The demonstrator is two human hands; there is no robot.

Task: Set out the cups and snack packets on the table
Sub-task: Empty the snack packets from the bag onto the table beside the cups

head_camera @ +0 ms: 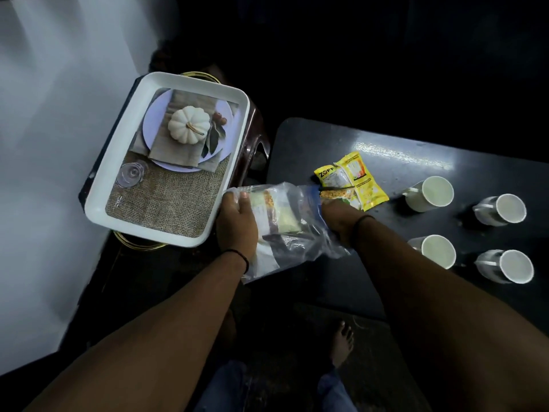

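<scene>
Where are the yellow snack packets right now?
The yellow snack packets lie on the dark table, left of the four cups, just beyond the right hand.

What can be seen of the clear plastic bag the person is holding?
The clear plastic bag is thin, crinkled and see-through, lying roughly level between the tray and the dark table. The left hand grips its left end; the right hand is at its open end toward the table. Several pale and yellowish packets show through it, their print unreadable.

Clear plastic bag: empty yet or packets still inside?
Not empty. Packets show through the clear plastic bag, held by the left hand; right hand at its mouth.
</scene>
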